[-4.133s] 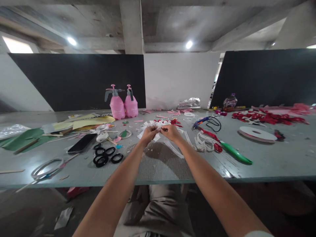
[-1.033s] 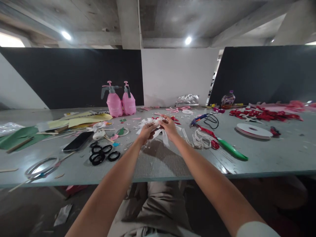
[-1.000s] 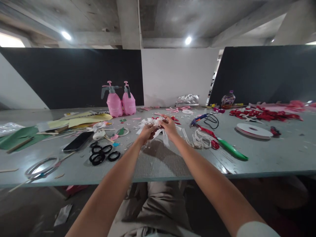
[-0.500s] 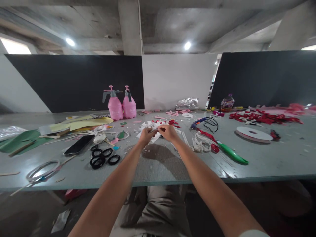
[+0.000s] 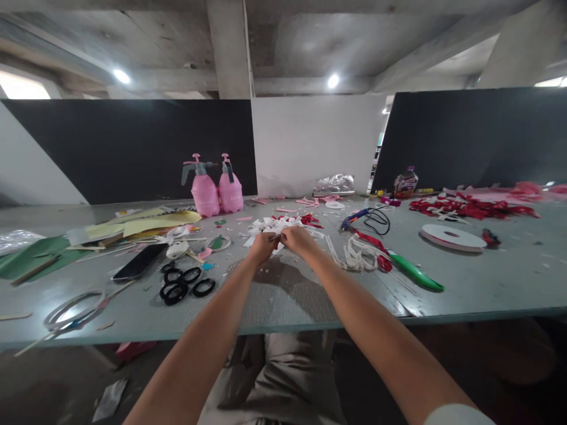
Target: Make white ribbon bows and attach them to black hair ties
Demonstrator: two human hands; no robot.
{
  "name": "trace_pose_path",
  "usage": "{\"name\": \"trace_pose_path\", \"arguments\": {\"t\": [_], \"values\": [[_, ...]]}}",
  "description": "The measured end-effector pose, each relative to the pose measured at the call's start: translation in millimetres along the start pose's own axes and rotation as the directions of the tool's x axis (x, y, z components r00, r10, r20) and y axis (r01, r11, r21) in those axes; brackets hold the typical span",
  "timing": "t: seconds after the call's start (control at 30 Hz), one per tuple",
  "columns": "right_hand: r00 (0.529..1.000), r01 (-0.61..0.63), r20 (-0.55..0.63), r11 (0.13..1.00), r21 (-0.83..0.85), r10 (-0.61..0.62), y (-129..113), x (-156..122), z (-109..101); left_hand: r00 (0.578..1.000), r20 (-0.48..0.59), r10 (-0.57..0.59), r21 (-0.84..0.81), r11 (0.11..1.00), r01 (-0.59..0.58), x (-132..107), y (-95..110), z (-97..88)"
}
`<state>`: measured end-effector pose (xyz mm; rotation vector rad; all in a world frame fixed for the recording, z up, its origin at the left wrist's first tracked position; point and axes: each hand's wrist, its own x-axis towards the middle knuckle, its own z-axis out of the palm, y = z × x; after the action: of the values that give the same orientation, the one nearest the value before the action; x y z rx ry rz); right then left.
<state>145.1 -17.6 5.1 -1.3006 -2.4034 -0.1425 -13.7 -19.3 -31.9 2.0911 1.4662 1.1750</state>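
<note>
My left hand (image 5: pixel 263 247) and my right hand (image 5: pixel 296 239) meet over the middle of the table, fingers pinched together at the tips. Whatever is between them is small and mostly hidden by the fingers. Just behind lies a heap of white ribbon pieces (image 5: pixel 270 224), with some red ribbon pieces (image 5: pixel 311 221) at its right side. A loose bundle of white ribbon (image 5: pixel 359 255) rests to the right of my right hand, beside a green-handled tool (image 5: pixel 416 273).
Black rings (image 5: pixel 176 289) and a phone (image 5: pixel 140 261) lie to the left. Two pink spray bottles (image 5: pixel 206 195) stand at the back. Rightward are a glue gun (image 5: pixel 354 218) with a black cord, a white ribbon spool (image 5: pixel 452 236) and a red ribbon pile (image 5: pixel 473 208).
My right hand has shifted slightly left and its fingers have come closer to the left hand's, now nearly touching. The view has moved a little; the table items stay put.
</note>
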Motion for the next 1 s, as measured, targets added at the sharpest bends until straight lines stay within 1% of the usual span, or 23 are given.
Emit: {"name": "trace_pose_path", "arguments": {"t": [0.1, 0.2, 0.33, 0.43, 0.53, 0.63, 0.77, 0.93, 1.0], "values": [[0.999, 0.035, -0.016, 0.999, 0.031, -0.035, 1.9, -0.9, 0.5, 1.0, -0.018, -0.013, -0.028, 1.0, 0.013, 2.2, -5.6, 1.8], [0.998, 0.063, -0.007, 0.997, 0.054, -0.063, 4.1, -2.3, 0.4, 1.0, -0.006, -0.019, -0.054, 0.998, 0.018, 2.7, -6.7, 2.2], [0.999, 0.035, 0.02, 0.999, 0.022, -0.035, 2.9, -2.0, 1.4, 0.999, 0.033, 0.013, -0.028, 1.0, -0.012, -0.1, -1.1, -0.2], [0.999, 0.026, 0.03, 1.0, -0.004, -0.026, 3.4, -0.6, 4.5, 0.998, 0.06, 0.011, -0.006, 1.0, -0.01, -1.7, 2.0, -1.5], [0.999, 0.041, 0.016, 0.999, 0.021, -0.041, 7.6, 1.0, 9.7, 0.997, 0.074, 0.004, 0.001, 1.0, -0.004, -2.0, 1.9, -1.5], [0.997, 0.065, -0.047, 0.994, 0.085, -0.061, 12.9, 2.7, 15.8, 0.998, 0.069, 0.003, -0.017, 1.0, -0.002, -2.1, 0.7, -0.9], [0.988, 0.071, -0.151, 0.976, 0.207, -0.04, 20.0, 4.7, 22.1, 0.999, 0.039, 0.009, -0.067, 0.998, -0.007, -1.4, -1.2, 0.3], [0.956, 0.064, -0.289, 0.919, 0.389, 0.056, 30.7, 4.7, 26.0, 1.0, -0.025, 0.007, -0.165, 0.986, -0.011, 2.5, -5.2, 3.0], [0.942, 0.083, -0.327, 0.889, 0.45, 0.078, 32.5, 4.3, 26.5, 0.999, -0.032, 0.007, -0.201, 0.979, -0.014, 3.6, -6.5, 3.6]]}}
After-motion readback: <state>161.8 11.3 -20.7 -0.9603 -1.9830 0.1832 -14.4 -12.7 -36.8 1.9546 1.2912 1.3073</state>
